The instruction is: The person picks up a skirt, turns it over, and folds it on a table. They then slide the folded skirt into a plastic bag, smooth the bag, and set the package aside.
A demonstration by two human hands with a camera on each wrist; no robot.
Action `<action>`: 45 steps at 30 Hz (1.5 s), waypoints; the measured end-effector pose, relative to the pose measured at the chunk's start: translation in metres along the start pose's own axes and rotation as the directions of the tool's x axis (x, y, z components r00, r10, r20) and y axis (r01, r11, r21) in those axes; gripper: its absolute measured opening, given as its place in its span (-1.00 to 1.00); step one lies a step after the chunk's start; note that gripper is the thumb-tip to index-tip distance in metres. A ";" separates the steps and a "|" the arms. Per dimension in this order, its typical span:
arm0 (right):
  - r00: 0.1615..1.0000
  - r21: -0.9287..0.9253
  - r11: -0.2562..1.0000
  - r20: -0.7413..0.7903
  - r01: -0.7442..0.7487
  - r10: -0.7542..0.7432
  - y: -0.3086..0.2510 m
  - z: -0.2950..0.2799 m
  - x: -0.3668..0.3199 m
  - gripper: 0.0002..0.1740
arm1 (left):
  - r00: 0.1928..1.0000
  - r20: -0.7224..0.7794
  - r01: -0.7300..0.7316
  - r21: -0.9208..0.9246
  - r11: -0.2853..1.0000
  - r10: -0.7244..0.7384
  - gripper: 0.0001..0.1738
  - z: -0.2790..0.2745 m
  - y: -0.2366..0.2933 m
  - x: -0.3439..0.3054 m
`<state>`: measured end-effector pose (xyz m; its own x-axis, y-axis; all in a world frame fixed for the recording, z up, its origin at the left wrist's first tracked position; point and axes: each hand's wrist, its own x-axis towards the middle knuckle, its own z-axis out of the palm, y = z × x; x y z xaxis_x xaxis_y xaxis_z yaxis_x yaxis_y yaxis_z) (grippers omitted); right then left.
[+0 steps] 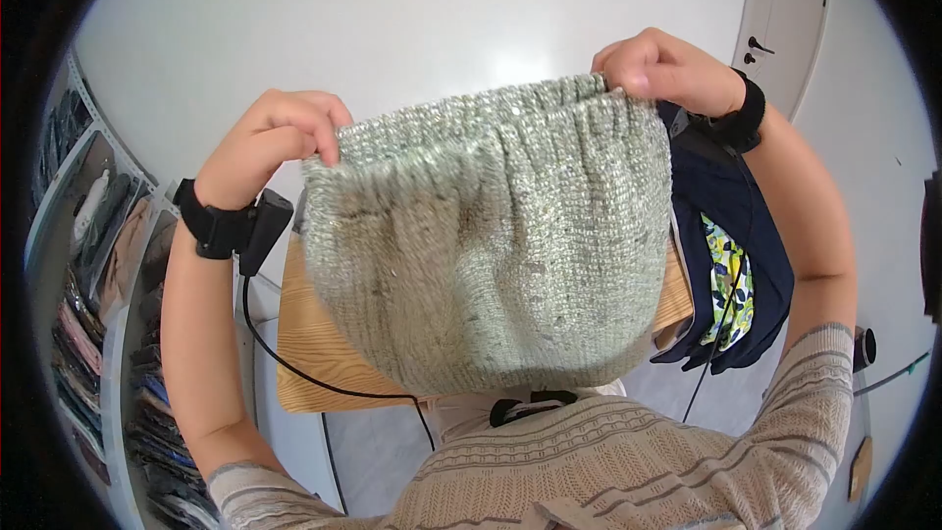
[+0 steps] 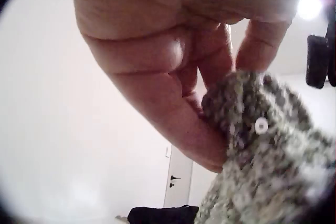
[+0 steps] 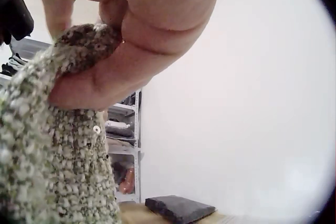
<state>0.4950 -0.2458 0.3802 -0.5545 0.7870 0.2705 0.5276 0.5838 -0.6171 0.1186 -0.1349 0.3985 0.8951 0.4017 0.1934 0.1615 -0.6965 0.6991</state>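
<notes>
A pale green knitted garment (image 1: 579,245) with small sequins hangs in front of the person's chest, held up by both hands. My left hand (image 1: 267,142) pinches its ribbed upper edge at the left corner. At the opposite corner, higher up, my right hand (image 1: 665,69) grips the same edge. Between the hands the edge gapes a little, showing the inner back layer. The left wrist view has the thick knit (image 2: 262,155) caught between thumb and fingers. In the right wrist view, the thumb lies across the knit (image 3: 58,155), near a loose-looking sequin.
Behind the garment is a wooden table (image 1: 324,363), with a dark flat bundle (image 3: 181,209) on it. Shelves of folded clothes (image 1: 108,285) line the left. Navy clothing (image 1: 731,206) with a floral cloth (image 1: 728,265) hangs at the right. Cables trail from both wrist cameras.
</notes>
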 end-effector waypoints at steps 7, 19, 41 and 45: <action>0.998 -0.044 0.998 0.045 0.033 -0.031 -0.003 0.014 -0.006 -0.73 | 0.996 0.042 0.068 0.172 0.983 -0.076 -0.55 0.026 0.015 -0.009; 0.964 0.052 0.986 -0.225 0.157 -0.141 0.008 0.027 -0.021 -0.86 | 0.970 -0.233 -0.030 0.190 0.981 0.075 -0.50 0.027 -0.006 -0.021; 0.818 0.431 0.737 0.004 -0.521 0.576 0.249 0.139 0.042 -0.49 | 0.788 -0.150 0.597 -0.052 0.801 -0.597 -0.61 0.109 -0.192 0.043; 0.700 0.214 0.731 -0.212 -0.648 0.682 0.248 0.148 0.047 -0.55 | 0.771 -0.255 0.611 0.038 0.791 -0.583 -0.51 0.114 -0.230 0.054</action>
<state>0.5044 -0.0940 0.1305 0.1082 0.9913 -0.0748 0.6074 -0.1255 -0.7844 0.1770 -0.0206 0.1701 0.4900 0.8678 -0.0826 0.6902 -0.3283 0.6449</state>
